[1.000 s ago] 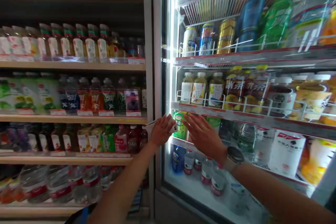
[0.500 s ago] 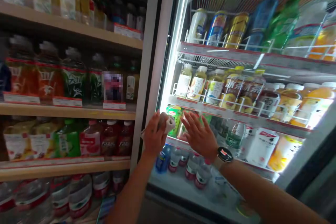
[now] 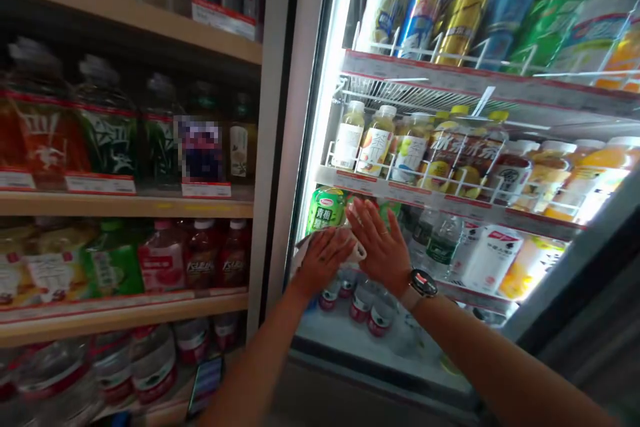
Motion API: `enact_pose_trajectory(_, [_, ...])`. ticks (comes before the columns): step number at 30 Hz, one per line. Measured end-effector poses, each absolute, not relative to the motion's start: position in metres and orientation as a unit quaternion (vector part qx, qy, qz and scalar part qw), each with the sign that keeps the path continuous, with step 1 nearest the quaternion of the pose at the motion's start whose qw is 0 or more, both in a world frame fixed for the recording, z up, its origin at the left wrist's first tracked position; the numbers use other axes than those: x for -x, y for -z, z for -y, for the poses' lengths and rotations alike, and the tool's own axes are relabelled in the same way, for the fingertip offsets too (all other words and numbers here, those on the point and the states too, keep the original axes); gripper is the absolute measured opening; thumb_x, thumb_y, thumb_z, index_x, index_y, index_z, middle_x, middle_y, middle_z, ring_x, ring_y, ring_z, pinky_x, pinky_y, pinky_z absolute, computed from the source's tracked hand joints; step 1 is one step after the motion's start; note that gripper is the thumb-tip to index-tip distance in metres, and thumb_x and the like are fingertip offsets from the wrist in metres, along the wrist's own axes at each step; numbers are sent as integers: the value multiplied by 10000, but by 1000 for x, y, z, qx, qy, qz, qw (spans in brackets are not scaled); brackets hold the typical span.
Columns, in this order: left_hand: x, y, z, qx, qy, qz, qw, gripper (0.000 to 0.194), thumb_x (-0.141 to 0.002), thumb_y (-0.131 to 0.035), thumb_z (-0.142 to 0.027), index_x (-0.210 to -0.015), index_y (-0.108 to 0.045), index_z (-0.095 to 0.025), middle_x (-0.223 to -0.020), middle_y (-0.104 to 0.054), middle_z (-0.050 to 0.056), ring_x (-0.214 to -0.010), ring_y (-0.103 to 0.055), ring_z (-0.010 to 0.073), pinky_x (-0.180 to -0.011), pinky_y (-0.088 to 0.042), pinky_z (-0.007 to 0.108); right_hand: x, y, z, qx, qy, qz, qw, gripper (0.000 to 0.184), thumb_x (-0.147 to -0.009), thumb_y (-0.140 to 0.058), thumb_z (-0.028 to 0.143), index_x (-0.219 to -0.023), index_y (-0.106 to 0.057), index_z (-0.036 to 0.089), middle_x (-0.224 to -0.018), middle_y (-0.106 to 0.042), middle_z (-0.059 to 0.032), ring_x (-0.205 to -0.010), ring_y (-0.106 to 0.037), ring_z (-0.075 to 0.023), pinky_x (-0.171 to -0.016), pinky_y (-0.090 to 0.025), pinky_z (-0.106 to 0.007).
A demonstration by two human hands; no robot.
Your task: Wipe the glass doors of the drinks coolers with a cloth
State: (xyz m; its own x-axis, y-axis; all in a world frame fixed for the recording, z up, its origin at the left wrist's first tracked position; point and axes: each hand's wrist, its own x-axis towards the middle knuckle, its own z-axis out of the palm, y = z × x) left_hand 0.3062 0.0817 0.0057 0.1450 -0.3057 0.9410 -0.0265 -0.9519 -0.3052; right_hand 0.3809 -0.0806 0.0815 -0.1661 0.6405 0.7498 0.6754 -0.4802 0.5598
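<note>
Two bare hands at a lit drinks cooler, packed wooden shelf [image 3: 125, 205] rows on the left. Bottled drinks [image 3: 163, 257] stand there; phone-like device [image 3: 206, 385] tilted low down by the bottom row. Then grey upright frame [image 3: 273, 147]. Left hand [image 3: 323, 257]: fingers together, bent over white cloth [image 3: 359, 252], clamped on it. Cloth lies under the palm at the cooler's left side, rolled end poking out toward the other hand; green pack [image 3: 324, 210] just above it, behind the glass. Right hand [image 3: 383, 247]: holding nothing seen, fingers straight and slightly apart, near the cloth's end; glass contact, cannot tell. Dark watch [image 3: 423, 282] on the right wrist. Further right, gold can [image 3: 460, 23] on the upper rack and white carton [image 3: 493, 257] lower down. Progress, as judged: cloth is in hand and at the cooler front, so work looks under way; which parts are covered and how much is left, cannot tell, no clear edge or mark shows it
</note>
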Motion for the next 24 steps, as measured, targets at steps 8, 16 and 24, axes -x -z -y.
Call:
enact_pose_trajectory(8, [-301,-19,-109,699,711,74,-21,580,-955,-413,-184,-1517,-268,-204,-1563,-311,109,-1481,-173,247,-1189,-269,476,-380,-80,78,656,562,504,22,685,-962,-406,270,-1552,-74,173,-1570,-303,-80,-1478,-219,-221,-1227,-34,-461])
enact_pose_trajectory(16, [-311,8,-70,743,669,31,3,623,-956,-430,-196,-1536,-202,-213,-1575,-273,101,-1474,-204,253,-1182,-287,455,-381,-88,95,657,528,539,-7,657,-960,-420,247,-1551,-143,174,-1576,-292,-84,-1475,-232,-205,-1215,-165,-420])
enact_pose_trajectory(24, [-298,-6,-104,720,692,38,35,635,-941,-500,-229,-1524,-250,-257,-1562,-303,81,-1477,-180,257,-1195,-247,451,-397,-73,123,657,562,502,-12,642,-945,-461,275,-1533,-229,164,-1557,-334,-111,-1488,-184,-238,-1218,-62,-483])
